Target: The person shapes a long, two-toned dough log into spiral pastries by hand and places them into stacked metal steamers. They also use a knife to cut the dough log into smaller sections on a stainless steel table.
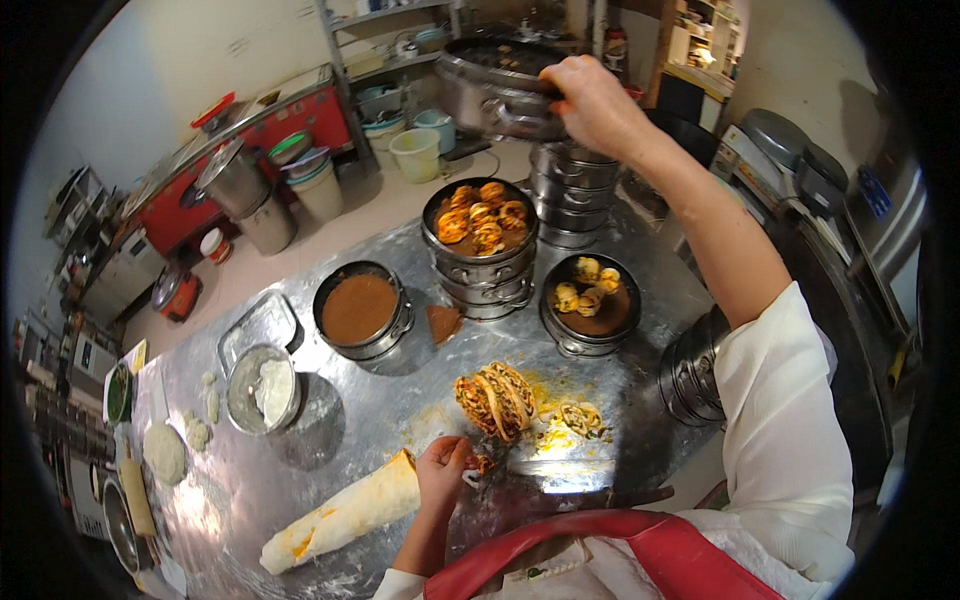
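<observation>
High at the back, my right hand (596, 101) grips the rim of a metal steamer basket (499, 97), held tilted above a stack of steamers. My left hand (442, 469) is low over the steel table, beside the end of a long filled dough roll (345, 517). A small scrap of filled dough (484, 464) is at its curled fingertips; whether they pinch it is unclear. Several cut roll slices (495, 401) stand together beyond it, and a single slice (581, 418) lies to their right. A large knife (637, 496) rests nearest me, its blade partly in glare.
Orange-stained twisted buns (480, 217) fill the top of a steamer stack (484, 289). Paler buns (589, 287) sit in a steamer (577, 346) on the right. A brown-lined steamer (360, 307), flour bowl (262, 390), dough lump (163, 454) and rolling pin (136, 495) are leftward.
</observation>
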{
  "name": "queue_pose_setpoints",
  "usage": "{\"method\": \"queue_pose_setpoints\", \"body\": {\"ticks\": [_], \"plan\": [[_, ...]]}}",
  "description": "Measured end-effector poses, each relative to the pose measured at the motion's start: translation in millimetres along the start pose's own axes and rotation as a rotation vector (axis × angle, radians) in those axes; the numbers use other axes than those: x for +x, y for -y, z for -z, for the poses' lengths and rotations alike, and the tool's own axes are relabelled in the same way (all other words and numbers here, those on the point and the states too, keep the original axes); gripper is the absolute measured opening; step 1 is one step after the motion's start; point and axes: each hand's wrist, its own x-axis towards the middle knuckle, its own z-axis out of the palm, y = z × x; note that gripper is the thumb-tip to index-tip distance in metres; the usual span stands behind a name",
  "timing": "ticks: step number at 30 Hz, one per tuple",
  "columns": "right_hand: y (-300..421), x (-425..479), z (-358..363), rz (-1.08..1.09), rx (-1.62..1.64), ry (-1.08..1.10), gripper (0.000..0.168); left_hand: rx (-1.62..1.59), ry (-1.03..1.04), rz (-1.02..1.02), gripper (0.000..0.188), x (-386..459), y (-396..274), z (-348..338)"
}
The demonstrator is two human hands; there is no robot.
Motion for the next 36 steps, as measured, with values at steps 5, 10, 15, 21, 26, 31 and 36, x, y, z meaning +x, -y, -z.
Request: {"method": "queue_pose_setpoints", "body": {"ticks": [5, 10, 15, 21, 26, 31, 36], "plan": [[9, -41, 63, -0.026, 0.034, -0.025, 0.027, 0.020, -0.002, -0.019, 0.010, -2, -3, 5], [-5, -117, 159, -0.136, -0.164, -0.019, 0.028, -0.021, 0.038, -0.019, 0.010, -5, -4, -3], [0, -200, 223, -0.283, -0.256, 0.077, 0.028, 0.080, 0.109, -0.046, 0.013, -17, -14, -24], [17, -288, 241, -0.405, -0.252, 0.137, 0.029, 0.126, 0.186, -0.027, 0.014, -28, -14, -49], [25, -322, 225, -0.472, -0.220, 0.152, 0.026, 0.194, 0.216, -0.008, 0.014, -35, -15, -63], [30, -333, 212, -0.457, -0.249, 0.214, 0.029, 0.228, 0.267, -0.021, 0.013, -35, -14, -66], [32, -339, 207, -0.445, -0.281, 0.206, 0.030, 0.233, 0.257, -0.019, 0.013, -38, -11, -69]]}}
